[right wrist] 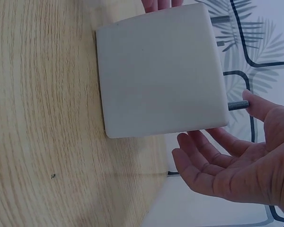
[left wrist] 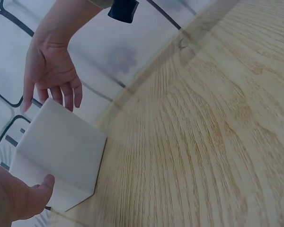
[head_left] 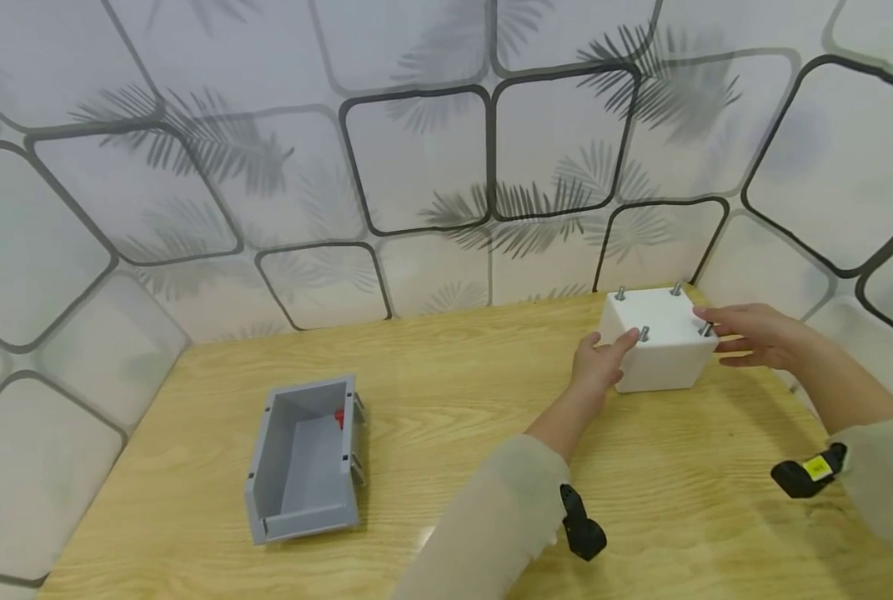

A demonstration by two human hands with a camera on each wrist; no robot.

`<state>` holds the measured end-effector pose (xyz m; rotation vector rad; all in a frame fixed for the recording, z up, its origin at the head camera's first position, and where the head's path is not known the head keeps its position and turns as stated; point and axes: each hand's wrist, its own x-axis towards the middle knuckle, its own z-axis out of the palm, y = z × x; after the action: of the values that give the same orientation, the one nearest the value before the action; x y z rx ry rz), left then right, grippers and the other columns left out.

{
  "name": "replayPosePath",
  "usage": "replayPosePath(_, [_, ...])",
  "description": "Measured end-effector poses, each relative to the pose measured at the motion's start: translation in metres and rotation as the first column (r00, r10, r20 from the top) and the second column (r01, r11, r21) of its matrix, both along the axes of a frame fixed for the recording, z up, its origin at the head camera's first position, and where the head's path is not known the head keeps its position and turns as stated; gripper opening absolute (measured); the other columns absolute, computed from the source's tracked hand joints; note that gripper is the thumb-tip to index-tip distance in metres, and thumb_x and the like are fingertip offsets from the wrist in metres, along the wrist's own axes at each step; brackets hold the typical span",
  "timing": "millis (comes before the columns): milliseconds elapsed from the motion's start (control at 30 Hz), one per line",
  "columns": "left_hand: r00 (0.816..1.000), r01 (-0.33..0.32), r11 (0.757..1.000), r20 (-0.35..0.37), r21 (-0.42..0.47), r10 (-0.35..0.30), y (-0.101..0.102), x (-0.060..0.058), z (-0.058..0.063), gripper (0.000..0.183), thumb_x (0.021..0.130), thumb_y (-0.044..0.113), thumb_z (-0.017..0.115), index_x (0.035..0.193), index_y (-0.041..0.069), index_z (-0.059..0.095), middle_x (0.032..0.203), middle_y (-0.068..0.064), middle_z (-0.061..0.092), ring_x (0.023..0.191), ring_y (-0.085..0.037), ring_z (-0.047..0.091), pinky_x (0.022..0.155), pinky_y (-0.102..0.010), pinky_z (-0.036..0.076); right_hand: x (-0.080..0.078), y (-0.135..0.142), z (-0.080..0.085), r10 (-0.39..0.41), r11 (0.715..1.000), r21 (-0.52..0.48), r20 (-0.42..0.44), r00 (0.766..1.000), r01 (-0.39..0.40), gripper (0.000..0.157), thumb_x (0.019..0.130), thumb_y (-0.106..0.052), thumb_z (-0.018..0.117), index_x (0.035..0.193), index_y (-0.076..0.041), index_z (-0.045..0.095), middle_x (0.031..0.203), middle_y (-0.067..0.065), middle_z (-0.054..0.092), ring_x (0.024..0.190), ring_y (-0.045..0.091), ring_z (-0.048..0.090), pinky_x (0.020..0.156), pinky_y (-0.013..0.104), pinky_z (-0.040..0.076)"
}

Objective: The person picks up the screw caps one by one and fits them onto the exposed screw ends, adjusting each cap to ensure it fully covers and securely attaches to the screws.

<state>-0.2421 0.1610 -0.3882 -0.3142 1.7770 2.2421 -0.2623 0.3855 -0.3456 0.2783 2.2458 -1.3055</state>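
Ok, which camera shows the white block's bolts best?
The head view: all four bolts show atop the white block. The right wrist view shows three, side-on; the left wrist view only a few, partly hidden, near its edge.

- A loose, pale beige cloth left sleeve (head_left: 484,508), slightly creased, with a wide cuff and an edge that looks a little ragged.
- A loose right sleeve (head_left: 885,492) of the same pale beige cloth, with a similarly wide cuff.
- A small, matte black left wrist camera (head_left: 583,523) beside the cuff, with a narrow upper part and a broader, rounded head.
- A small, angular black right wrist camera (head_left: 797,480), with a flat, squared end in the left wrist view.
- A bright yellow rectangular label (head_left: 817,467) on the right wrist camera, its markings too small to read.
- A bare left hand (head_left: 602,362) and a bare right hand (head_left: 761,336).
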Motion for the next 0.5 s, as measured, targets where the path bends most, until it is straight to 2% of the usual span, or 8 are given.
replayPosePath(67, [1.000,0.012,1.000,-0.014,0.000,-0.012,0.002,0.000,0.001,0.062,0.082,0.025,0.075,0.133,0.003,0.048,0.118,-0.015,0.059,0.107,-0.033,0.060,0.094,-0.043,0.049,0.000,0.000,0.001,0.000,1.000,-0.011,-0.002,1.000,0.000,0.096,0.095,-0.057,0.035,0.144,0.013,-0.009,0.147,0.039,0.000,0.110,0.027,0.052,0.097,0.043,0.047])
replayPosePath(167, [0.999,0.026,1.000,-0.021,-0.002,-0.026,0.005,0.000,0.002,0.057,0.082,0.024,0.075,0.130,0.004,0.052,0.125,-0.012,0.056,0.112,-0.031,0.058,0.096,-0.042,0.048,0.000,-0.001,0.002,-0.003,0.999,-0.038,-0.005,1.000,0.003,0.093,0.096,-0.054,0.036,0.143,0.014,-0.007,0.147,0.039,0.001,0.096,0.013,0.055,0.095,0.039,0.049])
replayPosePath(267, [0.999,0.026,0.999,-0.021,-0.043,-0.027,0.007,-0.001,0.004,0.053,0.081,0.023,0.075,0.128,0.008,0.056,0.127,-0.008,0.056,0.114,-0.028,0.056,0.098,-0.041,0.046,-0.001,-0.002,0.002,-0.022,0.998,-0.067,-0.022,1.000,0.020,0.086,0.097,-0.049,0.039,0.143,0.014,0.002,0.141,0.038,0.016,0.088,0.007,0.056,0.092,0.036,0.050])
replayPosePath(367, [1.000,-0.003,0.999,-0.015,-0.046,0.003,0.011,-0.002,0.004,0.050,0.079,0.019,0.077,0.125,0.009,0.059,0.127,-0.008,0.056,0.114,-0.027,0.055,0.099,-0.040,0.045,-0.002,-0.001,0.001,-0.056,0.991,-0.120,-0.028,0.998,0.053,0.067,0.098,-0.042,0.043,0.137,0.010,0.024,0.122,0.023,0.041,0.086,0.008,0.058,0.089,0.036,0.052])
replayPosePath(400, [1.000,-0.012,0.999,-0.017,-0.042,0.011,0.012,-0.002,0.004,0.050,0.078,0.018,0.077,0.124,0.009,0.059,0.127,-0.009,0.056,0.115,-0.026,0.055,0.100,-0.040,0.044,-0.003,0.000,0.000,-0.072,0.987,-0.143,-0.024,0.997,0.068,0.057,0.098,-0.039,0.045,0.131,0.006,0.032,0.114,0.016,0.046,0.085,0.009,0.058,0.088,0.036,0.052])
replayPosePath(500, [0.999,-0.039,0.999,-0.013,-0.022,0.038,0.015,-0.004,0.004,0.050,0.078,0.015,0.077,0.124,0.010,0.059,0.128,-0.010,0.056,0.117,-0.027,0.054,0.101,-0.041,0.043,-0.004,0.002,-0.002,-0.095,0.976,-0.198,-0.005,0.995,0.092,0.033,0.098,-0.033,0.048,0.118,-0.006,0.043,0.097,-0.001,0.052,0.085,0.011,0.059,0.087,0.037,0.053])
